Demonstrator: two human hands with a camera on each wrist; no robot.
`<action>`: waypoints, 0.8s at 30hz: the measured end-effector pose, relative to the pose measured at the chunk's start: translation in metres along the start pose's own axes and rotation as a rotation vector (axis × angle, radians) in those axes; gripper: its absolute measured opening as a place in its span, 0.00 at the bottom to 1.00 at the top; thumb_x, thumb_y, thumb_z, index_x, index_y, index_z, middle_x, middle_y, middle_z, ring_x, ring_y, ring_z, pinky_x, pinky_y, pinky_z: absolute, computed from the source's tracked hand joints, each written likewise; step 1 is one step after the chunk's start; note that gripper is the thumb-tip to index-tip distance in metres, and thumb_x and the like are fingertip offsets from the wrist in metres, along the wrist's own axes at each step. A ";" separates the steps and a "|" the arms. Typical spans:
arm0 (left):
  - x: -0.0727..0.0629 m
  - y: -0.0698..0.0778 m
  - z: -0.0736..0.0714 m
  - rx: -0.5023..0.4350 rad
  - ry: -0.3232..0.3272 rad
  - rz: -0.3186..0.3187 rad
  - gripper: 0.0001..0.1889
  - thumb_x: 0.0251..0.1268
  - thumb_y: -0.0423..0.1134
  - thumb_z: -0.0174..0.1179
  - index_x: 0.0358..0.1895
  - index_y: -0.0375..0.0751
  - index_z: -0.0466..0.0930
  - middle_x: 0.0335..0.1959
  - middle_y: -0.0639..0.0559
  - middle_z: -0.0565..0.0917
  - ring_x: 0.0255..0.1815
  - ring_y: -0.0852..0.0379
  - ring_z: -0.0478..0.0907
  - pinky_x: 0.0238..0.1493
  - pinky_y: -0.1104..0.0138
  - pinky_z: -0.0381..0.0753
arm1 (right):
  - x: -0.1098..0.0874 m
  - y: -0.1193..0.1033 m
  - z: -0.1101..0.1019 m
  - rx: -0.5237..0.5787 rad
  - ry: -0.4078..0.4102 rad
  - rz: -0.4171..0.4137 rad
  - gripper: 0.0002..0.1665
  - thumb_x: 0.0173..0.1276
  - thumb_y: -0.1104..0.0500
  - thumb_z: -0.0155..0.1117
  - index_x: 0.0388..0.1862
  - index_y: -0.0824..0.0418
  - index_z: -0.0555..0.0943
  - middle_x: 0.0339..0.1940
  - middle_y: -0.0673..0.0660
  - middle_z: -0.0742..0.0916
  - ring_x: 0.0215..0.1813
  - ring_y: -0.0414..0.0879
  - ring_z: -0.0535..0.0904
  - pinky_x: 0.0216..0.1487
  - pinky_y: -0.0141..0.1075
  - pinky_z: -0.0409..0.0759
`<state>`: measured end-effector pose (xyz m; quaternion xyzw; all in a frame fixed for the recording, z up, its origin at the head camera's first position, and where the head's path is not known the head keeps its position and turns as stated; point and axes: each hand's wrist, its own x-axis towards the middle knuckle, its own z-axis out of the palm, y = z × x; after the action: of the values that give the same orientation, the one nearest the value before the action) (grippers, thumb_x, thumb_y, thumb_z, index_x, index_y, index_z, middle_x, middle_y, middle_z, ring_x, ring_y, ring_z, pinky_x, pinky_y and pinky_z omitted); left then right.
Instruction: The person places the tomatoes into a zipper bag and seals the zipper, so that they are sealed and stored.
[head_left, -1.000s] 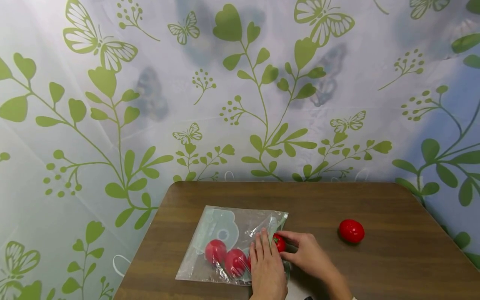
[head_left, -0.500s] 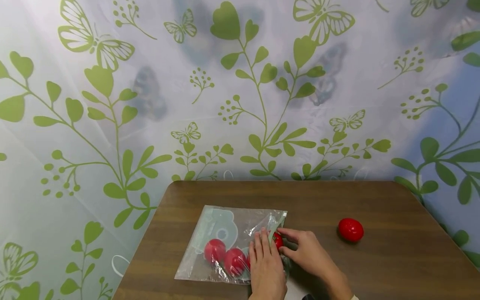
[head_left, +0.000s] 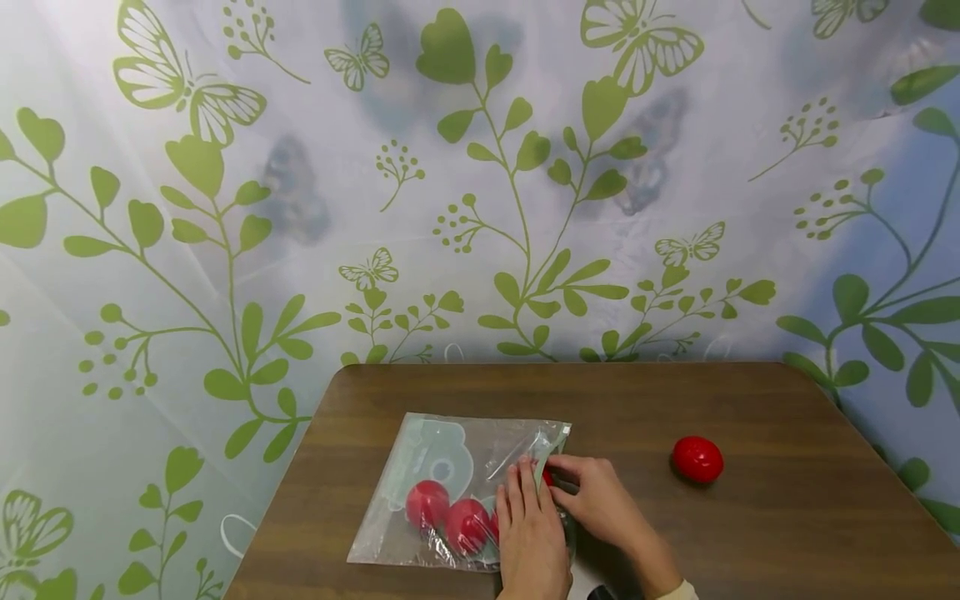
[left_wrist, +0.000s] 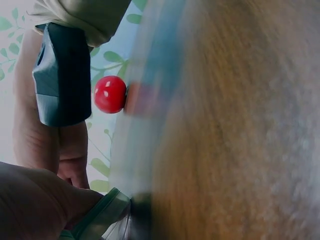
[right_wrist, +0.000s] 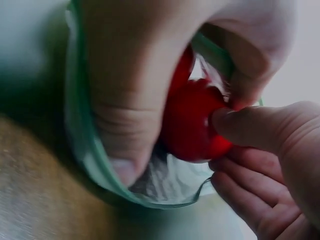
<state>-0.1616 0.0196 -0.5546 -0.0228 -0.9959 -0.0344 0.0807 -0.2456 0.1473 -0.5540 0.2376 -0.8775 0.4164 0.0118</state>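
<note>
A clear plastic bag (head_left: 457, 487) is lying flat on the left half of a brown wooden table (head_left: 750, 542), with two red tomatoes (head_left: 447, 515) sitting side by side inside it near its front edge. Just right of them, the person's left hand (head_left: 528, 537) is resting on the bag with fingers laid nearly straight, pressing down beside the green-edged mouth (right_wrist: 85, 150) at the bag's right end; the thumb is out of sight from above, so whether it is also gripping the edge I cannot tell for sure. Touching it from the right, the right hand (head_left: 596, 500) is pinching a third red tomato (right_wrist: 192, 125) between thumb and curled fingertips, and the wrist view is showing that tomato sitting right in the bag's mouth, partly inside. Further right, well apart from both hands, a fourth tomato (head_left: 697, 459) is lying loose on the bare tabletop. Behind the table, a pale curtain (head_left: 480, 183) printed with green leaves and butterflies is hanging across the whole background.
</note>
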 end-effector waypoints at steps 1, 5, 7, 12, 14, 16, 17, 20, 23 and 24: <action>0.000 0.000 0.000 0.004 0.007 0.002 0.59 0.40 0.56 0.88 0.79 0.37 0.71 0.88 0.36 0.61 0.88 0.37 0.60 0.84 0.43 0.65 | 0.000 0.001 0.002 0.005 0.012 0.007 0.22 0.67 0.64 0.81 0.60 0.61 0.90 0.56 0.61 0.94 0.56 0.56 0.94 0.57 0.50 0.91; -0.001 0.000 0.002 0.015 0.034 0.011 0.62 0.36 0.54 0.89 0.80 0.36 0.70 0.87 0.36 0.62 0.88 0.37 0.60 0.84 0.44 0.66 | 0.000 0.003 0.011 0.037 0.083 0.029 0.21 0.65 0.63 0.83 0.58 0.59 0.92 0.54 0.57 0.95 0.56 0.52 0.94 0.59 0.49 0.91; -0.001 0.000 0.002 0.013 0.045 0.015 0.63 0.34 0.53 0.90 0.80 0.35 0.69 0.87 0.36 0.62 0.88 0.37 0.61 0.84 0.44 0.66 | 0.000 0.004 0.016 0.081 0.113 0.039 0.20 0.65 0.63 0.83 0.57 0.58 0.92 0.53 0.56 0.95 0.55 0.50 0.93 0.59 0.46 0.91; -0.002 0.000 0.003 0.020 0.070 0.021 0.64 0.31 0.51 0.90 0.80 0.35 0.70 0.87 0.36 0.63 0.87 0.37 0.63 0.84 0.44 0.67 | 0.001 0.009 0.027 0.211 0.155 0.075 0.20 0.65 0.64 0.82 0.56 0.59 0.92 0.53 0.56 0.95 0.55 0.44 0.92 0.58 0.34 0.89; -0.002 0.000 0.003 0.031 0.079 0.022 0.64 0.33 0.53 0.90 0.80 0.35 0.69 0.86 0.36 0.64 0.86 0.37 0.63 0.84 0.44 0.67 | 0.001 0.011 0.031 0.272 0.157 0.077 0.19 0.66 0.66 0.81 0.57 0.62 0.92 0.54 0.58 0.95 0.56 0.43 0.91 0.58 0.31 0.87; -0.001 -0.001 0.004 0.039 0.089 0.023 0.63 0.35 0.53 0.89 0.81 0.34 0.68 0.86 0.36 0.64 0.86 0.36 0.64 0.83 0.44 0.67 | 0.002 0.013 0.035 0.348 0.150 0.074 0.19 0.68 0.67 0.79 0.58 0.65 0.91 0.55 0.61 0.94 0.57 0.42 0.90 0.59 0.28 0.86; -0.001 -0.001 0.004 0.039 0.094 0.024 0.64 0.35 0.53 0.89 0.81 0.34 0.68 0.86 0.36 0.64 0.86 0.36 0.64 0.83 0.44 0.67 | 0.002 0.013 0.036 0.378 0.144 0.071 0.19 0.69 0.67 0.78 0.58 0.66 0.90 0.56 0.62 0.94 0.57 0.41 0.90 0.59 0.27 0.85; -0.001 -0.001 0.004 0.037 0.100 0.024 0.65 0.33 0.53 0.89 0.82 0.34 0.67 0.86 0.36 0.64 0.85 0.36 0.64 0.83 0.45 0.67 | 0.003 0.014 0.038 0.453 0.128 0.060 0.18 0.72 0.66 0.76 0.59 0.69 0.89 0.57 0.66 0.93 0.58 0.41 0.89 0.60 0.27 0.84; -0.002 -0.001 0.004 0.035 0.101 0.022 0.67 0.32 0.53 0.90 0.82 0.33 0.66 0.86 0.36 0.64 0.85 0.36 0.65 0.83 0.45 0.68 | 0.003 0.014 0.039 0.489 0.113 0.060 0.19 0.73 0.66 0.75 0.61 0.71 0.87 0.58 0.68 0.92 0.59 0.40 0.89 0.60 0.27 0.84; -0.002 -0.001 0.004 0.033 0.101 0.020 0.67 0.32 0.53 0.90 0.82 0.33 0.66 0.86 0.36 0.64 0.85 0.36 0.65 0.83 0.45 0.68 | 0.003 0.014 0.039 0.494 0.111 0.064 0.20 0.73 0.65 0.75 0.61 0.72 0.87 0.59 0.68 0.92 0.59 0.39 0.88 0.60 0.27 0.84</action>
<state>-0.1606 0.0190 -0.5591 -0.0297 -0.9907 -0.0182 0.1318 -0.2475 0.1252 -0.5887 0.1822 -0.7542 0.6308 -0.0115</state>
